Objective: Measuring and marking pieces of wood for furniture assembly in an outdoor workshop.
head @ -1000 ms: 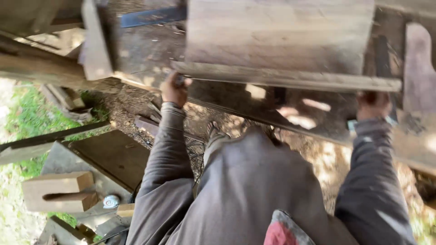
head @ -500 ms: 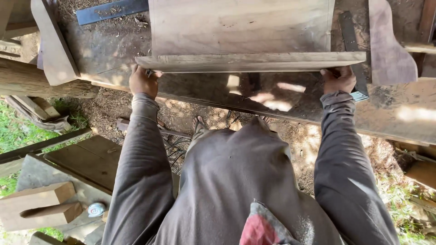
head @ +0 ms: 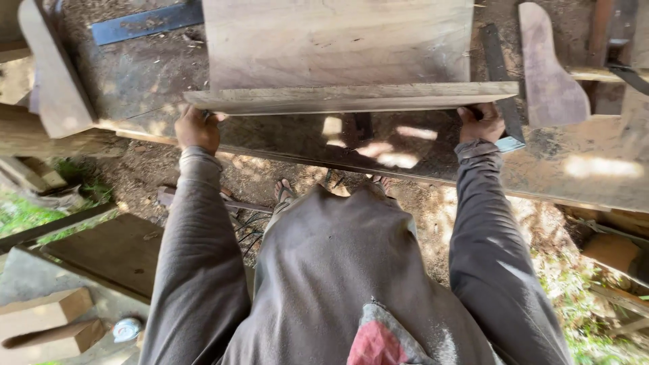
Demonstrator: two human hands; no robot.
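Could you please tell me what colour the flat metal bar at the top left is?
The flat metal bar is blue, seen in the head view.

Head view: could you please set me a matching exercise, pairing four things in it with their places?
Things:
1. left hand
2. right hand
3. blue metal strip
4. paddle-shaped wooden piece

Places:
A. lying flat on the workbench at the far left
B. gripping the wooden panel at its near right corner
C. right of the panel, on the bench
D. gripping the panel at its near left corner

Pairs: 1-D, 2-B, 3-A, 4-C
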